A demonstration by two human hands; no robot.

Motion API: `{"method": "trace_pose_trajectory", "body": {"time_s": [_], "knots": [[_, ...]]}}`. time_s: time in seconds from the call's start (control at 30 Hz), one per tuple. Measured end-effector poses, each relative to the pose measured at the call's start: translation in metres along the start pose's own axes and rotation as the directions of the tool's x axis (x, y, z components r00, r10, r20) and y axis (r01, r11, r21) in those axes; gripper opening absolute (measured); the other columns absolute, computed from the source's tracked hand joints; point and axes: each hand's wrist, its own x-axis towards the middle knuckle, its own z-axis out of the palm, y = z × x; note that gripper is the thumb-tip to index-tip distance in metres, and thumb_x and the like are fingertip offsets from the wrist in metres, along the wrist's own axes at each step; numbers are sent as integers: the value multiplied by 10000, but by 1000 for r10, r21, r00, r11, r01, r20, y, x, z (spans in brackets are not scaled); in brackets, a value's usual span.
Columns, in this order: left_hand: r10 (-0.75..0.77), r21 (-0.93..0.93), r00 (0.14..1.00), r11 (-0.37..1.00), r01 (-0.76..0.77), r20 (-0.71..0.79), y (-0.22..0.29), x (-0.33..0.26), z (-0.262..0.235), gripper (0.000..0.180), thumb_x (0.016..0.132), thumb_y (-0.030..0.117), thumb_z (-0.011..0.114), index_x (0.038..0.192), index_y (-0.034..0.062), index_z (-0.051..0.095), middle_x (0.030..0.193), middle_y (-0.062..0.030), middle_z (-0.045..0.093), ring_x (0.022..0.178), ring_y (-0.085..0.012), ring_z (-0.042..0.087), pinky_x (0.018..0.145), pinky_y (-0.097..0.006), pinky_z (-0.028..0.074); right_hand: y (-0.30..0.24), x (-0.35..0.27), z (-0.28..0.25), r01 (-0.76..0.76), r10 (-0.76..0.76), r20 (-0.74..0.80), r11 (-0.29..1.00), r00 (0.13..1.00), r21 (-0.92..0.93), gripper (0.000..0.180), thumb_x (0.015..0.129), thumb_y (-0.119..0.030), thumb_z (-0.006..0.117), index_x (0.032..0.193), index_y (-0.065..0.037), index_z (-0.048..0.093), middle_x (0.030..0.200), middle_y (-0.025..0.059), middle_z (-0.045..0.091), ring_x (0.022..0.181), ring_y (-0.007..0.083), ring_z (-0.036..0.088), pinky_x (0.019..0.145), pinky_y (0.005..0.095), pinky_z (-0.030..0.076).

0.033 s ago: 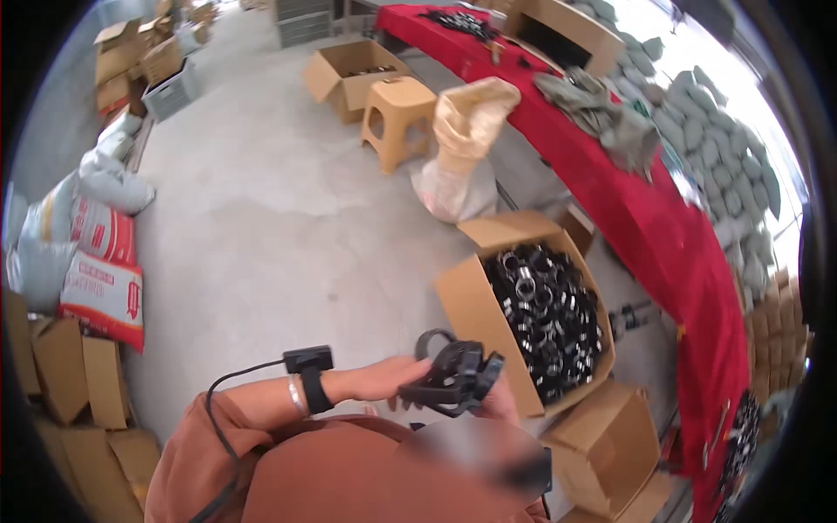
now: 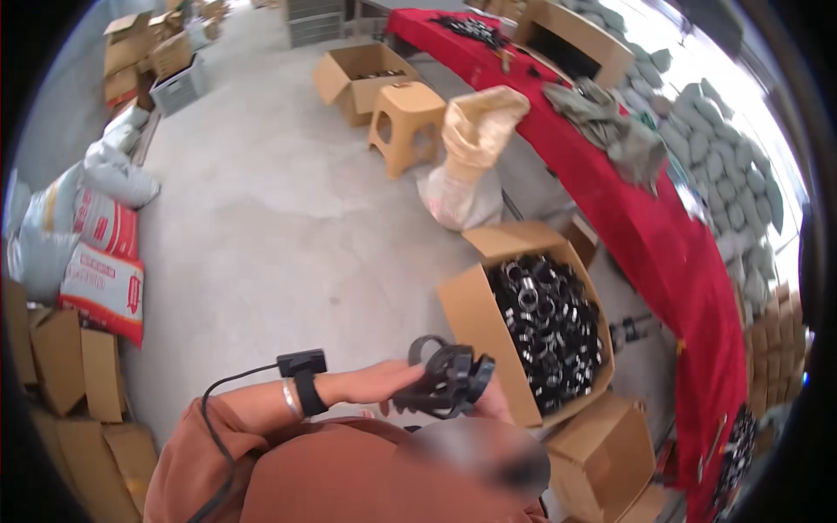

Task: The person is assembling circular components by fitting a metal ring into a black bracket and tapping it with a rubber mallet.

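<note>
Holding black rings (image 2: pixel 446 376) near, left of box (image 2: pixel 478 307) w/ black parts (image 2: pixel 551 336), b/w L hand (image 2: pixel 385 382), w/ fingers against left edge, & R hand (image 2: pixel 495 404), mostly hidden; can't tell if pinching w/ either. Prob. two-handed to steady loose bunch.

The head-worn fisheye looks down, close above the torso (image 2: pixel 340 475) and across the floor (image 2: pixel 288 261).

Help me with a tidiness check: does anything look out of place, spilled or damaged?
The grey-green cloth, perhaps a garment, lies crumpled across the red-covered table, looking dropped there rather than put away. I can make out no clear spill or damage.
</note>
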Motion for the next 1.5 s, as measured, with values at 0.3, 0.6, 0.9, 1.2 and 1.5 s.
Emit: {"method": "trace_pose_trajectory", "body": {"time_s": [0.3,0.6,0.9,1.2,1.5], "knots": [[-79,44,965,995,93,-250,27,51,-99,632,902,553,284,1285,68,420,1154,-149,534,994,-241,552,624,-320,529,-28,161,0,-428,421,90,900,902,83,282,662,-88,721,913,-21,612,817,90,642,714,199,634,629,322,532],[282,408,691,913,21,-665,110,147,-221,441,932,391,377,1025,-13,526,921,-133,582,879,-200,549,778,-311,442,-148,281,-45,-148,129,77,929,989,339,249,724,-105,658,951,-15,607,886,85,630,814,211,618,695,336,526],[-54,-66,629,998,5,-775,144,213,-372,438,830,341,586,1006,-59,555,907,-190,607,746,-220,598,659,-331,479,-251,401,-85,189,-79,-221,822,972,537,274,788,-297,599,972,-95,602,970,74,641,845,236,635,608,382,546],[51,82,666,997,15,-744,231,398,-614,885,709,443,706,1242,-145,314,1104,-256,531,1007,-260,547,832,-323,451,-373,578,-44,390,-285,-299,831,911,397,170,841,-184,504,920,-61,591,893,79,635,811,234,629,645,351,544],[30,184,812,978,95,-583,307,525,-674,926,697,380,723,1290,-126,224,1143,-275,477,1082,-331,509,876,-402,448,-390,744,-48,251,-242,-85,826,967,504,375,774,-433,537,1026,-160,594,1018,78,624,972,277,552,811,454,405]]}}
